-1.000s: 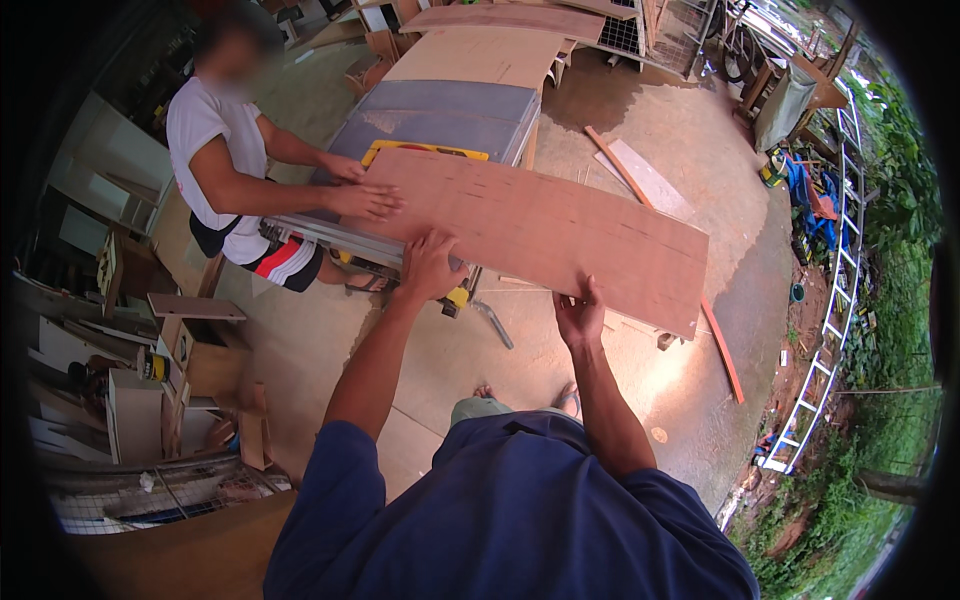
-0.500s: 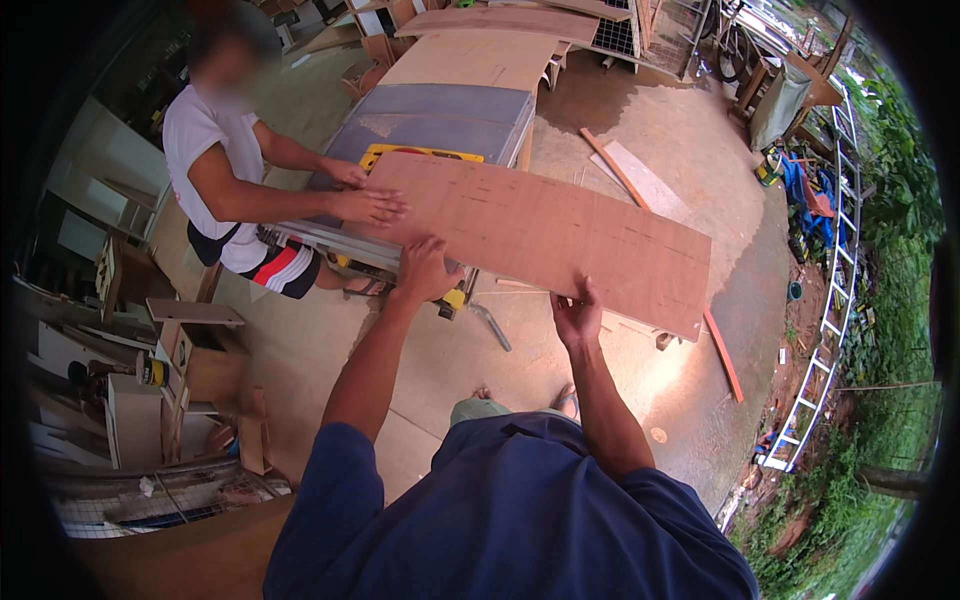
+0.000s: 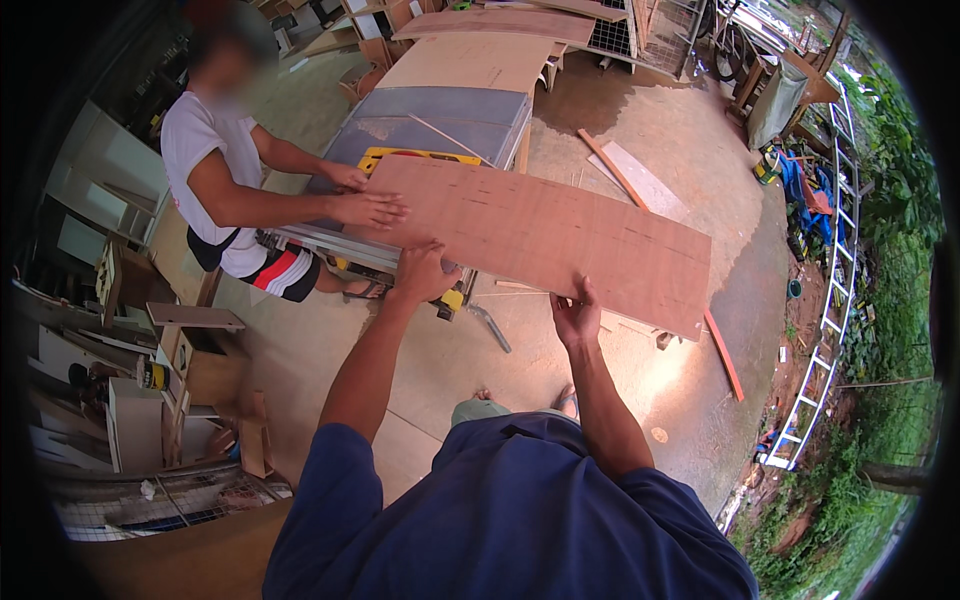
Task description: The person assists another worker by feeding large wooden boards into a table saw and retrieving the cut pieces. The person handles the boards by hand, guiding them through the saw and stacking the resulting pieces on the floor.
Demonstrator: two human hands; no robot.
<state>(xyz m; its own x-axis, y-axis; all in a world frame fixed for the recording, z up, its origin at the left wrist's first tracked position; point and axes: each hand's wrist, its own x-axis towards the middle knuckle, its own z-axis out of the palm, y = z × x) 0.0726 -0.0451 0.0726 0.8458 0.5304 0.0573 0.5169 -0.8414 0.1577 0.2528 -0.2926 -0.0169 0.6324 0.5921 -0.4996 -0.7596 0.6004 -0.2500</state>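
Observation:
A long reddish-brown plywood board [image 3: 560, 225] lies partly on a grey table saw [image 3: 430, 115] and sticks out past it to the right. My left hand [image 3: 422, 272] is closed at the board's near edge beside the saw's front rail, its fingertips over the top. Further right, my right hand [image 3: 577, 312] grips the same edge, thumb on top and the other fingers beneath, partly hidden. A co-worker's hands [image 3: 370, 205] press flat on the board's left end. Behind the board sits the saw's yellow-edged insert [image 3: 425, 155], and a thin wood strip [image 3: 445, 135] slants across the saw top.
A person in a white shirt [image 3: 210, 140] stands at the saw's left. Wood offcuts [image 3: 640, 180] and a reddish strip [image 3: 724, 355] lie on the concrete floor. Cabinet pieces [image 3: 205, 360] crowd the left side. A white ladder [image 3: 825, 350] borders the greenery at right.
A thin wood strip now shows on the saw top behind the board, where none was visible before. The board and both my hands stay almost still.

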